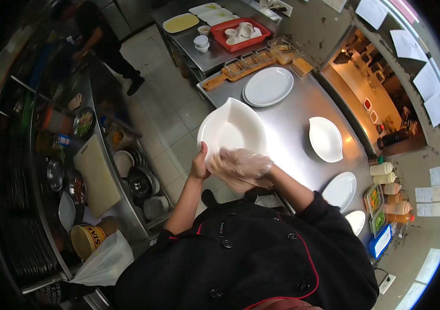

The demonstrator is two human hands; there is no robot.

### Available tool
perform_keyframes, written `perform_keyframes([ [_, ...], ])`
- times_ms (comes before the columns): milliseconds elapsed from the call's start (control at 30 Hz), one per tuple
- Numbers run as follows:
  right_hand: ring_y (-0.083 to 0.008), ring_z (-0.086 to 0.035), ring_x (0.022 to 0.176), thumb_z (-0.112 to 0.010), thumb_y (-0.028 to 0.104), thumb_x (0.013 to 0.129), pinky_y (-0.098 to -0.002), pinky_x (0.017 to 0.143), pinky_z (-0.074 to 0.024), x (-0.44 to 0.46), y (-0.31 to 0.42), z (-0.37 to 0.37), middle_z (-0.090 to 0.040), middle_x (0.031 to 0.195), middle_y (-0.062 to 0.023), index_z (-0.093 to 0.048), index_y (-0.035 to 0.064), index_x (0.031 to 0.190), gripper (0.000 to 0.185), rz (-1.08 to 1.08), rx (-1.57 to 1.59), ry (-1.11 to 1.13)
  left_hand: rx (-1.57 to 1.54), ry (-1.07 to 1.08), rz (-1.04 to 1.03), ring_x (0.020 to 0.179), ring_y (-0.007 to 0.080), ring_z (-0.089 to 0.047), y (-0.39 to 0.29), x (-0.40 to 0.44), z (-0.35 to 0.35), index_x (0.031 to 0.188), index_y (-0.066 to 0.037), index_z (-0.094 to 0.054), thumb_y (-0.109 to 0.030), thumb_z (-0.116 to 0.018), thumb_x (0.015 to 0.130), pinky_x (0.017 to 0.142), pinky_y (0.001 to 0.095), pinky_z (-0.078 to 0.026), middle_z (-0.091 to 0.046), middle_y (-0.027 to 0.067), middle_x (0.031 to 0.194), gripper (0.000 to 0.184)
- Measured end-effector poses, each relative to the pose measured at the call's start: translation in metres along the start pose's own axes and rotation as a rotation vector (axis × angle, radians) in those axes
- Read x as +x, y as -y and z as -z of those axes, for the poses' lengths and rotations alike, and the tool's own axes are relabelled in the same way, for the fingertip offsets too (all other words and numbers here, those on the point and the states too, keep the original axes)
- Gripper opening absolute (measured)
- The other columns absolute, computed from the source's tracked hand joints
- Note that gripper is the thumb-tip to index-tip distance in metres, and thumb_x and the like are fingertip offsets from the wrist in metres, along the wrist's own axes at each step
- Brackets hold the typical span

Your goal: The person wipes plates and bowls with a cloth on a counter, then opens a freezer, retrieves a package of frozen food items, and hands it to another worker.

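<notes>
A large white bowl (230, 126) with a pointed lip is held up in front of my body, tilted so its inside faces me. My left hand (200, 164) is bare and closed on the bowl's near left side, thumb over the rim. My right hand (240, 164) wears a loose clear plastic glove and rests at the near rim with its fingers curled. Beneath it hangs a loose beige fold (246, 182); whether it is cloth or glove plastic I cannot tell. Behind the bowl, a white oval plate (268, 87) lies on the steel table (292, 134).
A pointed white dish (326, 139) and a white oval plate (340, 190) lie on the right. Squeeze bottles (381, 169) line the wall. Beyond are a wooden board (216, 81) and a red tray (223, 46). Left, a counter holds a cutting board (96, 175). A person (107, 41) stands far left.
</notes>
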State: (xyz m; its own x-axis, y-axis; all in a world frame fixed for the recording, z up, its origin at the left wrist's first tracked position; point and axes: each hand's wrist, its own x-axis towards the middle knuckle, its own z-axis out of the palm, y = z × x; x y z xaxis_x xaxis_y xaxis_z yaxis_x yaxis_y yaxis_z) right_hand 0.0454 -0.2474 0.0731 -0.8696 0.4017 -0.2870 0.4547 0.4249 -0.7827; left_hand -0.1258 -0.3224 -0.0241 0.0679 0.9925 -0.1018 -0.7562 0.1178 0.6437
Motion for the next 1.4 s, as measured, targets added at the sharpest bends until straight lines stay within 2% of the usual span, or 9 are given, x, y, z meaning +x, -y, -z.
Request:
perform_keyframes([
  [100, -0.0311, -0.060, 0.095, -0.055, 0.037, 0.085, -0.0371, 0.087, -0.0434, -0.027, -0.010, 0.025, -0.063, 0.099, -0.0181, -0.063, 0.0067, 0.104, 0.036, 0.000, -0.271, 0.435, 0.069, -0.134, 0.052, 0.103, 0.0275, -0.058, -0.003, -0.003, -0.006, 0.123, 0.007, -0.045, -0.018, -0.047, 0.089, 0.091, 0.0371, -0.046, -0.056, 0.0186, 0.117, 0.043],
  [167, -0.0273, -0.061, 0.092, -0.059, 0.036, 0.081, -0.0352, 0.086, -0.0454, -0.043, 0.003, 0.045, -0.065, 0.098, -0.0155, -0.066, 0.0085, 0.103, 0.036, -0.298, -0.194, 0.226, 0.243, -0.216, 0.080, 0.092, 0.0262, -0.062, -0.003, -0.003, -0.004, 0.114, 0.008, -0.052, -0.004, -0.052, 0.078, 0.082, 0.0349, -0.050, -0.061, 0.0170, 0.105, 0.038],
  [200, -0.0226, -0.063, 0.087, -0.061, 0.034, 0.078, -0.0336, 0.083, -0.0477, -0.041, -0.014, 0.047, -0.066, 0.096, -0.0123, -0.066, 0.0102, 0.105, 0.036, -0.195, -0.173, 0.019, 0.322, -0.256, 0.089, 0.086, 0.0255, -0.064, 0.000, -0.001, -0.005, 0.110, 0.009, -0.056, 0.003, -0.055, 0.073, 0.077, 0.0338, -0.052, -0.064, 0.0162, 0.099, 0.038],
  [267, -0.0255, -0.060, 0.089, -0.058, 0.031, 0.081, -0.0366, 0.081, -0.0476, -0.045, 0.045, 0.067, -0.062, 0.098, -0.0115, -0.067, 0.0121, 0.095, 0.025, -0.327, -0.090, -0.064, 0.390, -0.203, 0.116, 0.086, 0.0248, -0.064, 0.006, 0.000, -0.012, 0.111, 0.008, -0.055, 0.002, -0.055, 0.072, 0.077, 0.0335, -0.051, -0.064, 0.0155, 0.098, 0.039],
  [367, -0.0269, -0.058, 0.091, -0.069, 0.020, 0.074, -0.0340, 0.075, -0.0481, -0.012, -0.057, 0.010, -0.061, 0.088, -0.0091, -0.069, 0.0150, 0.091, 0.017, 0.307, -0.377, -0.513, 0.458, -0.190, 0.153, 0.087, 0.0234, -0.063, 0.018, -0.002, -0.022, 0.113, 0.006, -0.054, 0.004, -0.054, 0.069, 0.077, 0.0329, -0.051, -0.063, 0.0138, 0.098, 0.044],
  [500, -0.0323, -0.054, 0.094, -0.071, 0.022, 0.067, -0.0466, 0.077, -0.0448, -0.003, -0.042, 0.027, -0.058, 0.091, -0.0092, -0.068, 0.0156, 0.088, 0.023, 0.113, -0.616, -0.538, 0.408, -0.183, 0.188, 0.090, 0.0193, -0.058, 0.020, -0.005, -0.036, 0.117, 0.003, -0.051, 0.003, -0.052, 0.067, 0.078, 0.0292, -0.048, -0.060, 0.0092, 0.100, 0.050],
  [633, -0.0378, -0.052, 0.097, -0.073, 0.017, 0.063, -0.0425, 0.084, -0.0469, 0.017, -0.066, 0.004, -0.050, 0.114, -0.0174, -0.066, 0.0131, 0.101, 0.039, 0.076, -0.243, -0.917, 0.419, -0.182, 0.305, 0.089, 0.0234, -0.062, 0.016, -0.009, -0.028, 0.115, 0.005, -0.052, 0.004, -0.053, 0.066, 0.079, 0.0327, -0.050, -0.062, 0.0123, 0.099, 0.049],
  [1233, -0.0366, -0.059, 0.083, -0.071, 0.022, 0.068, -0.0436, 0.068, -0.0503, 0.109, -0.032, -0.066, -0.052, 0.105, -0.0197, -0.057, 0.0121, 0.098, 0.035, 0.082, -0.332, -0.771, 0.430, -0.522, 0.083, 0.093, 0.0223, -0.060, -0.016, -0.059, 0.025, 0.120, 0.002, -0.047, 0.005, -0.050, 0.065, 0.081, 0.0325, -0.049, -0.059, 0.0105, 0.102, 0.055],
  [1400, -0.0215, -0.058, 0.080, -0.062, 0.022, 0.083, -0.0323, 0.072, -0.0479, 0.172, -0.090, -0.083, -0.054, 0.094, -0.0109, -0.055, 0.0073, 0.097, 0.021, 0.081, 0.267, -1.027, 0.328, -0.621, 0.071, 0.092, 0.0230, -0.060, -0.012, -0.077, 0.021, 0.117, 0.003, -0.050, 0.004, -0.050, 0.064, 0.081, 0.0324, -0.049, -0.060, 0.0112, 0.102, 0.053],
])
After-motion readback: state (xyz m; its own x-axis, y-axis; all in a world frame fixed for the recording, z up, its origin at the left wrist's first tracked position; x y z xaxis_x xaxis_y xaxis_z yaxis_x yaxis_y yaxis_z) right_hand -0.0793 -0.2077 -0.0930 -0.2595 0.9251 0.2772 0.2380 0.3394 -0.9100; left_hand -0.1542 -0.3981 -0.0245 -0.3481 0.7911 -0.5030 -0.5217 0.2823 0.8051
